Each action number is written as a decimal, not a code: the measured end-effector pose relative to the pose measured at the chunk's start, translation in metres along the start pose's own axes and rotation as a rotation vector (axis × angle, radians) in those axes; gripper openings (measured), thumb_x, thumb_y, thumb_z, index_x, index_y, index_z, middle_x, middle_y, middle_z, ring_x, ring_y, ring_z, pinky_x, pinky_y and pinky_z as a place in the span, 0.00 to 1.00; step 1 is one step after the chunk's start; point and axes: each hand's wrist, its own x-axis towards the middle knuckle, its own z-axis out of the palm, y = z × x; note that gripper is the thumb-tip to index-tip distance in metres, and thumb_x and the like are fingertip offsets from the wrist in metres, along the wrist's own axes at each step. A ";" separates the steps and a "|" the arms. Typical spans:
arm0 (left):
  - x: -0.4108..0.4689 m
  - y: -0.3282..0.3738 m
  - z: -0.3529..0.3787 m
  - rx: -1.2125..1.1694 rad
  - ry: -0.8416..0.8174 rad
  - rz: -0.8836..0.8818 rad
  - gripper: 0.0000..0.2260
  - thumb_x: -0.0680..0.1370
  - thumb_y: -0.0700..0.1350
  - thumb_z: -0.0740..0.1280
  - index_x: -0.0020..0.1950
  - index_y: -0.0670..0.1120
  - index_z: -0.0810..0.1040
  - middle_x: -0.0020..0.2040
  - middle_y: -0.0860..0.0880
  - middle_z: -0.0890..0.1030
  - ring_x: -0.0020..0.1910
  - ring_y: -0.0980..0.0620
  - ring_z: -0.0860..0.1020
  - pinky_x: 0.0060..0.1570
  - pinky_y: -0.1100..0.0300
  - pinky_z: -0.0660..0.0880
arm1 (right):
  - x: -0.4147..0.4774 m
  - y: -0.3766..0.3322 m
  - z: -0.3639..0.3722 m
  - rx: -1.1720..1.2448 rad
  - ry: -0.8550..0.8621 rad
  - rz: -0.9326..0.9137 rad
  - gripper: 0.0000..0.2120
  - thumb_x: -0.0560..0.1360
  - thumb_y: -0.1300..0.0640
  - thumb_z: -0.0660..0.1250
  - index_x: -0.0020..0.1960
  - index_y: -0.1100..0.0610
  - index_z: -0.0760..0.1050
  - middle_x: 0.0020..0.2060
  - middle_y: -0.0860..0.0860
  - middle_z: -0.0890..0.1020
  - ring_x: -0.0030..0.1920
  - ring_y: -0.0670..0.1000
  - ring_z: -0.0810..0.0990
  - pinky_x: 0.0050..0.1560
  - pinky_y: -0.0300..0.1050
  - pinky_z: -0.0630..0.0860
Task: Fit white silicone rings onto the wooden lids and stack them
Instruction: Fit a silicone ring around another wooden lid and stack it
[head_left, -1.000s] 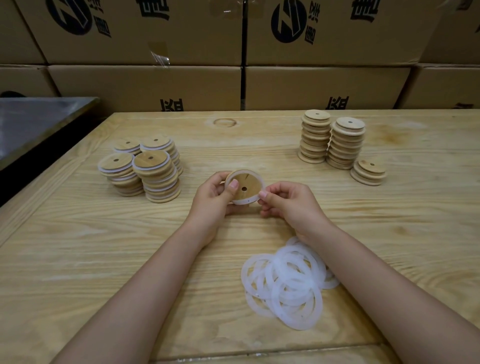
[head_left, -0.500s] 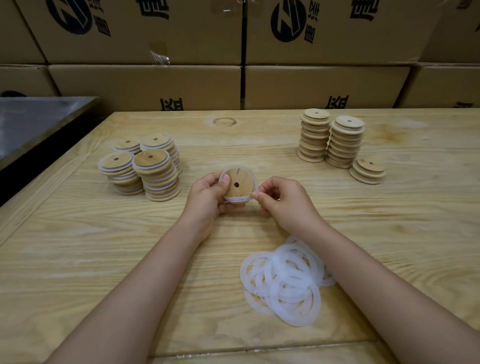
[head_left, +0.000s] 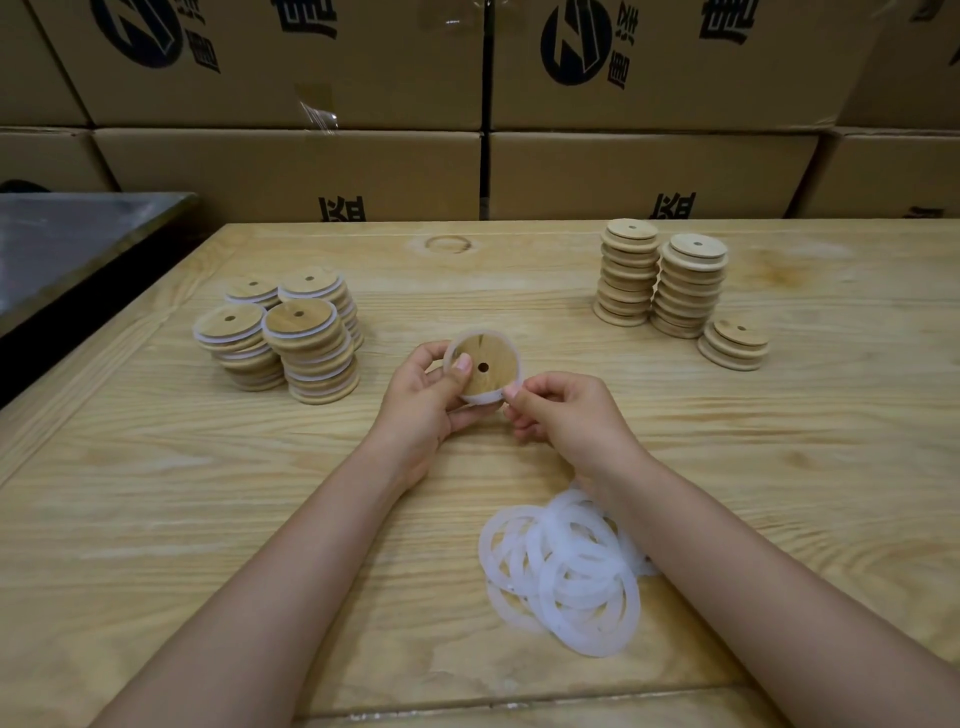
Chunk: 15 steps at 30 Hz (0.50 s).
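Observation:
My left hand holds a round wooden lid upright above the table's middle, thumb across its face beside the centre hole. A white silicone ring runs round the lid's rim. My right hand pinches that ring at the lid's lower right edge. Loose white rings lie in a heap near the front, partly under my right forearm. Ringed lids stand in several stacks at the left. Bare lids stand in stacks at the back right.
The wooden table has a raised edge at the left. A dark metal surface lies beyond the left edge. Printed cardboard boxes form a wall behind the table. A short pile of bare lids sits beside the right stacks.
Both hands shifted slightly left and away with the lid. The lid has turned in my left hand, and my right fingers have worked along the ring to the lower right rim.

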 end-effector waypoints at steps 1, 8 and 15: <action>0.000 0.000 -0.001 -0.008 0.014 0.000 0.05 0.80 0.38 0.61 0.55 0.40 0.70 0.47 0.38 0.80 0.44 0.42 0.81 0.47 0.49 0.80 | 0.000 -0.001 0.000 -0.030 -0.015 -0.014 0.06 0.74 0.60 0.70 0.39 0.60 0.79 0.32 0.53 0.81 0.31 0.46 0.78 0.36 0.37 0.77; 0.004 0.001 -0.006 -0.050 0.022 -0.056 0.08 0.81 0.40 0.60 0.55 0.37 0.74 0.41 0.43 0.84 0.38 0.47 0.83 0.37 0.56 0.81 | -0.001 -0.010 -0.002 -0.393 -0.061 -0.127 0.08 0.75 0.57 0.68 0.38 0.53 0.76 0.34 0.49 0.82 0.37 0.48 0.78 0.47 0.48 0.77; 0.003 0.003 -0.005 -0.004 -0.059 -0.077 0.13 0.80 0.41 0.60 0.61 0.36 0.70 0.46 0.40 0.82 0.41 0.47 0.83 0.45 0.55 0.81 | -0.004 -0.004 0.000 -0.190 -0.004 -0.035 0.08 0.75 0.59 0.68 0.38 0.60 0.78 0.30 0.53 0.79 0.32 0.49 0.76 0.38 0.46 0.77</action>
